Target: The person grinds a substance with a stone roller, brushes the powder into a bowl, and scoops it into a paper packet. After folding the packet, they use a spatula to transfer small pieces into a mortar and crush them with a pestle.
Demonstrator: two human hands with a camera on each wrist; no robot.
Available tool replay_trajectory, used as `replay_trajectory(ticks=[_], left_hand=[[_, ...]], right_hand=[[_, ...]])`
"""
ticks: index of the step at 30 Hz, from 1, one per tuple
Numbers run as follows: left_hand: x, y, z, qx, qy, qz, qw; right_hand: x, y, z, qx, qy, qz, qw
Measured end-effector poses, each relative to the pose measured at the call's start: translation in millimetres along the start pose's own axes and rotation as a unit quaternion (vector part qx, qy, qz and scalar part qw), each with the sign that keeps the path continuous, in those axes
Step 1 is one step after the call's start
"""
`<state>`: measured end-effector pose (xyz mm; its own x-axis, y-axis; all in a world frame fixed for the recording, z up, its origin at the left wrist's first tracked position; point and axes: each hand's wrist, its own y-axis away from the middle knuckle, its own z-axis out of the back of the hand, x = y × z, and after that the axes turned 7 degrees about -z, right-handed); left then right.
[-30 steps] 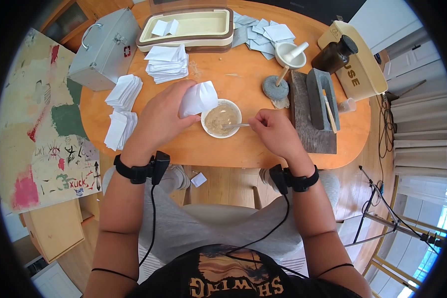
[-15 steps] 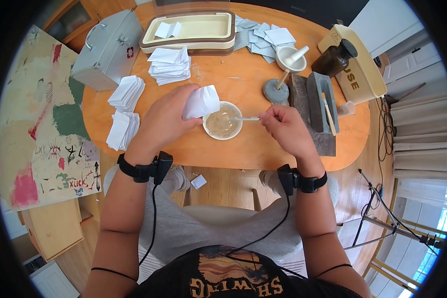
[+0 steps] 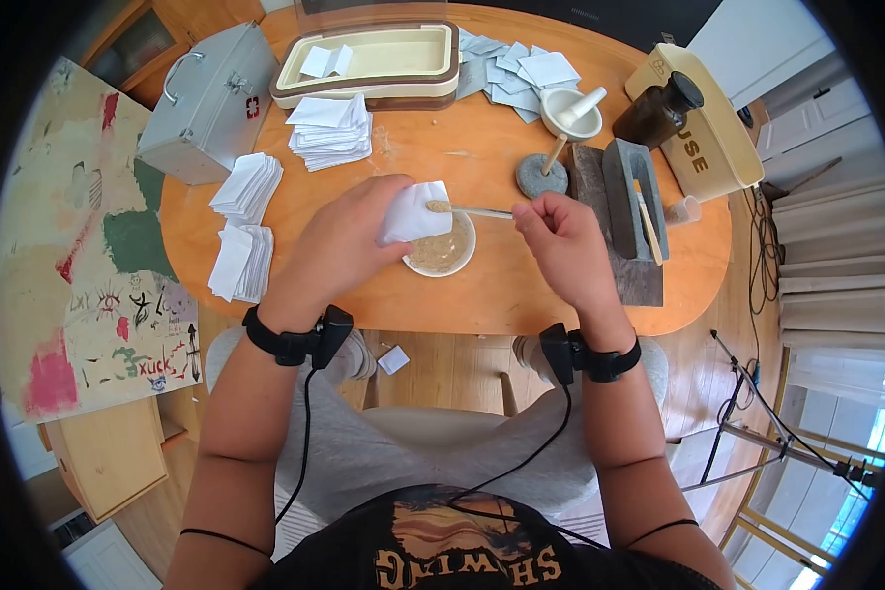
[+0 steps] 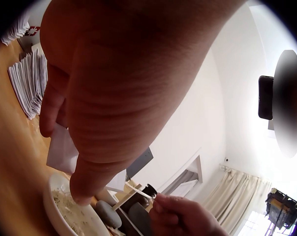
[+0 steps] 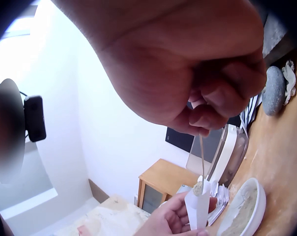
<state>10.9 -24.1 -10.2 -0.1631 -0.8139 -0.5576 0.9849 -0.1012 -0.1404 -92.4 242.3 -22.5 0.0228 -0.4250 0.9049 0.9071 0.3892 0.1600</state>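
Observation:
The left hand (image 3: pixel 349 236) grips a white paper packet (image 3: pixel 413 218) above the far left side of a white bowl (image 3: pixel 460 258) of tan powder. Pinched in the right hand (image 3: pixel 565 246) is a thin spoon (image 3: pixel 482 210), its tip heaped with powder and over the packet. In the right wrist view the spoon's loaded tip (image 5: pixel 198 188) is at the packet's open top (image 5: pixel 197 209). The left wrist view shows the left thumb (image 4: pixel 87 189) near the bowl's rim (image 4: pixel 52 206).
White packet stacks (image 3: pixel 330 133) stand left and behind. A cream tray (image 3: pixel 383 59), grey-blue packets (image 3: pixel 516 79), a mortar (image 3: pixel 572 116), a round stone (image 3: pixel 541 177), a grey trough (image 3: pixel 627 197) and a dark jar (image 3: pixel 659 110) line the back and right.
The spoon has risen out of the bowl with powder on its tip and moved left to the packet. The left hand has turned the packet slightly and shifted right.

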Motion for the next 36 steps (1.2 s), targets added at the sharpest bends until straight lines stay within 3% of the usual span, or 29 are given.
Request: replay_trajectory(ticks=[1,3,7,9,12,13,15,18,19,22,26,28,36], left_hand=[[-1.8,-0.5,-0.2,0.004,0.013,0.001,1.000],[-3.9,-1.0,-2.2,0.004,0.027,0.001,1.000],[-5.6,-1.1,-6.9,0.006,0.042,-0.006,0.999],[-5.0,0.0,-8.8,0.006,0.038,-0.007,0.999],[-4.2,0.4,-8.8,0.004,0.030,-0.008,1.000],[-3.9,0.4,-8.5,0.002,0.026,-0.008,1.000],[-3.2,0.7,-7.0,0.000,0.027,-0.003,1.000],[0.8,1.1,-5.4,-0.001,0.029,0.008,1.000],[2.5,1.1,-4.6,-0.002,0.030,0.014,0.999],[0.5,0.4,4.7,0.001,0.026,0.038,0.999],[9.6,4.4,4.3,-0.015,0.004,0.036,0.999],[12.1,5.4,4.7,-0.014,-0.007,0.041,0.999],[10.6,5.4,4.6,0.004,-0.003,0.048,0.999]], right_hand=[[2.5,3.0,-4.5,0.000,0.000,0.000,1.000],[9.9,10.6,-11.7,-0.065,0.095,0.077,0.990],[18.7,15.9,-13.7,-0.052,0.131,0.104,0.984],[15.7,14.9,-14.1,-0.092,0.191,0.233,0.949],[18.7,15.9,-12.2,-0.107,0.200,0.278,0.933],[19.4,16.8,-11.4,-0.107,0.200,0.278,0.933],[20.0,18.8,-9.4,-0.095,0.109,0.171,0.974],[17.4,14.7,1.2,-0.086,0.007,0.106,0.991],[17.1,13.2,6.0,-0.086,0.007,0.105,0.991],[19.0,7.9,20.8,-0.056,-0.011,0.000,0.998],[2.1,0.7,19.3,-0.045,0.038,-0.015,0.998],[0.9,1.7,9.7,-0.081,0.168,0.023,0.982],[4.3,4.1,-13.0,-0.027,0.196,0.001,0.980]])
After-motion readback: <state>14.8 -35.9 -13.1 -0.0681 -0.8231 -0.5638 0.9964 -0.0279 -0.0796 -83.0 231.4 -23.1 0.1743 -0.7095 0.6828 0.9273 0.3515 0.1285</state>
